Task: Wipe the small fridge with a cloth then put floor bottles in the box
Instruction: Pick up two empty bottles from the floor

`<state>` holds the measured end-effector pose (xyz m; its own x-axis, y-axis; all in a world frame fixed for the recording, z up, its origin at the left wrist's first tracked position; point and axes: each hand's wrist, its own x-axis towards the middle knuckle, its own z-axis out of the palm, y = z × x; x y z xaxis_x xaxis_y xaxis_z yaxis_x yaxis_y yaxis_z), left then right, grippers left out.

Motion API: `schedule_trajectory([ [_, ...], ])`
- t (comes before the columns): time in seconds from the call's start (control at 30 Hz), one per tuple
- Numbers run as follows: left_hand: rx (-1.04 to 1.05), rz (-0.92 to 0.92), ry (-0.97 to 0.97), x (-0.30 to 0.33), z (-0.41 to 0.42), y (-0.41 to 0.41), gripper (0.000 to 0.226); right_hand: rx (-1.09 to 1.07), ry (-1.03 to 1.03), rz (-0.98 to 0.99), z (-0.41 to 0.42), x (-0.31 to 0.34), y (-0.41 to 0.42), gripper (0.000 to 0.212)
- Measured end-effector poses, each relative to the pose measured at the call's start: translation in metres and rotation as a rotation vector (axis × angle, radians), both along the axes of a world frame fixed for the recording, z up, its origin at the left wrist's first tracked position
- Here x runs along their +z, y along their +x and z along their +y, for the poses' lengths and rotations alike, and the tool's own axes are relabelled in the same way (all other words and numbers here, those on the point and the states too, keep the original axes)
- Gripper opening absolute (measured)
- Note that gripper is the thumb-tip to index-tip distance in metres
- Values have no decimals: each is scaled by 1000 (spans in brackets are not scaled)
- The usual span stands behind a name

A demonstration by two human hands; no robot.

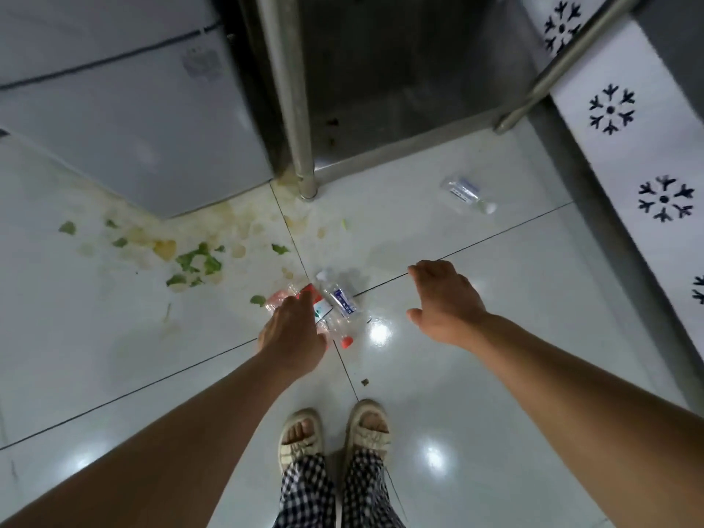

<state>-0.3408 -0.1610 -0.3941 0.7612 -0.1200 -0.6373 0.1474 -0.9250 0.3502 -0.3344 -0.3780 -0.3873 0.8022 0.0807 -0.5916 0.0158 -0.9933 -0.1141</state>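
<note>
Left grip (291, 329) down over red-labelled bottle (304, 306) on tiled floor (476, 375), fingers hidden beneath the back of the hand; pinching or not, cannot tell. Blue-labelled bottle (341, 299) touching the red one, just right. Right grip (444, 299) spread, hovering right of both, holding nothing. Third bottle (470, 194) far right, well apart. Small fridge (133, 120) far left; green scraps (194, 261) before it.
</note>
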Motion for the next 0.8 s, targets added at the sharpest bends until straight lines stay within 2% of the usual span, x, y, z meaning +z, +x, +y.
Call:
schedule_trajectory([
  [0.17, -86, -32, 20, 36, -38, 13, 50, -39, -31, -52, -50, 40, -4, 59],
  [0.37, -185, 4, 72, 52, -113, 21, 49, -46, -93, -62, -143, 57, -16, 55],
  [0.67, -115, 23, 47, 56, -282, 20, 55, 46, -92, -16, -309, 55, -13, 55],
  [0.8, -77, 10, 52, 51, -338, 24, 52, 45, -103, 1, -356, 48, -4, 53],
])
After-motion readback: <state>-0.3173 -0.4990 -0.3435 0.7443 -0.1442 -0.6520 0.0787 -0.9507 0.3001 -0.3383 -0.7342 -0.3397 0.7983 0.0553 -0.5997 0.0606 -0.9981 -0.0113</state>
